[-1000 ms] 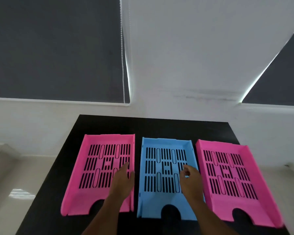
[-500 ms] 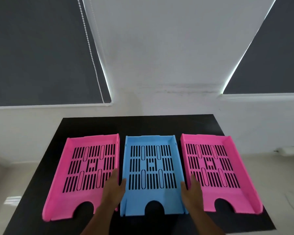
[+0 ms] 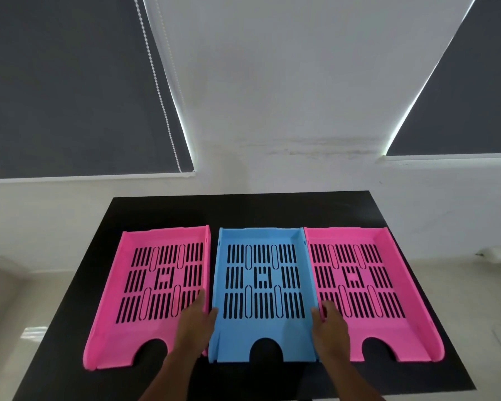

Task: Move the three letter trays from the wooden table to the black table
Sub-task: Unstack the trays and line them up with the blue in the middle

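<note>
Both hands, left hand (image 3: 195,322) and right hand (image 3: 329,325), rest flat and unclenched against the blue tray (image 3: 262,293), which sits between two pink trays (image 3: 156,287) (image 3: 359,285) on the black table (image 3: 243,209), so the move looks finished.

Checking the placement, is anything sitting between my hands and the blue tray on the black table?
Nothing visible. The left hand and right hand lie against the sides of the blue tray, in the narrow gaps beside each pink tray on the black table.
</note>
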A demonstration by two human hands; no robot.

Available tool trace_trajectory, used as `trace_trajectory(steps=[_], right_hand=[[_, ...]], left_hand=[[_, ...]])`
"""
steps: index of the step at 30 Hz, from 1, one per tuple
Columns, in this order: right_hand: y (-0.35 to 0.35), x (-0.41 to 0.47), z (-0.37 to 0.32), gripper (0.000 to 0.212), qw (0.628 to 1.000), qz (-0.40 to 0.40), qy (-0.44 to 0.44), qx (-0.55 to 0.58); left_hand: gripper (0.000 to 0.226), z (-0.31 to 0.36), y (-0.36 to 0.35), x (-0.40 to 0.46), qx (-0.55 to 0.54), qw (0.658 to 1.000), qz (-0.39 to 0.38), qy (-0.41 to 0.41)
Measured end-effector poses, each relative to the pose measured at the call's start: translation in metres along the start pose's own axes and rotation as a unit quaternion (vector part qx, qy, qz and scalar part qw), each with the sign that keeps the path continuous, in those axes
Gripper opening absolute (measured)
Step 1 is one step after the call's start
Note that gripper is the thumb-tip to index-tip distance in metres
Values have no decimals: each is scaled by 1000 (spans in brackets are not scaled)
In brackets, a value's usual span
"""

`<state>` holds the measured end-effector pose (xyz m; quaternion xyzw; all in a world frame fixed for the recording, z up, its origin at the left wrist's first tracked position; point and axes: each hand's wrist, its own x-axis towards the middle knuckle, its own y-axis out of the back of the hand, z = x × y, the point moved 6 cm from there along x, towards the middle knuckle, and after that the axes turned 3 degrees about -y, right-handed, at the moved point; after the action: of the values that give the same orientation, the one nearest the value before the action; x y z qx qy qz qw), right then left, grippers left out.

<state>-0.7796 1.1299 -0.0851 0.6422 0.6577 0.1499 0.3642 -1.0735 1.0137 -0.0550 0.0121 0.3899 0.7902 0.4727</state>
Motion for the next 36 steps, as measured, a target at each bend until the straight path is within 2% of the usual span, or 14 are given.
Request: trace_trajectory(steps=[5, 8, 11, 14, 16, 19, 21, 23, 30, 36], right_hand=[[2, 0, -4, 17, 1000, -4, 6, -6], [0, 0, -2, 9, 1000, -6, 10, -21], [-5, 0, 0, 34, 999, -13, 20, -35], [-6, 1, 0, 34, 998, -15, 25, -47], [-7, 3, 1, 25, 998, -16, 25, -51], [-5, 2, 0, 24, 998, -16, 30, -55], [-3, 0, -2, 29, 998, -14, 41, -55], [0, -1, -4, 34, 997, -7, 50, -53], [4, 5, -10, 24, 995, 9, 77, -69], [-3, 36, -20, 24, 993, 8, 77, -87]], left_hand=[[56, -5, -2, 3, -24, 1000, 2, -14], [36, -2, -1, 6, -12, 1000, 4, -14], [21, 1, -1, 8, -11, 1000, 1, -17], [3, 8, 1, 4, -13, 1000, 7, -21], [18, 8, 1, 4, -5, 1000, 14, -26], [7, 6, 1, 5, 2, 1000, 11, -20], [40, 5, -2, 4, -4, 1000, 2, -18], [52, 9, -1, 2, -2, 999, 1, -33], [55, 15, -2, 6, 22, 998, 3, -55], [55, 27, -1, 29, 13, 999, 0, -49]])
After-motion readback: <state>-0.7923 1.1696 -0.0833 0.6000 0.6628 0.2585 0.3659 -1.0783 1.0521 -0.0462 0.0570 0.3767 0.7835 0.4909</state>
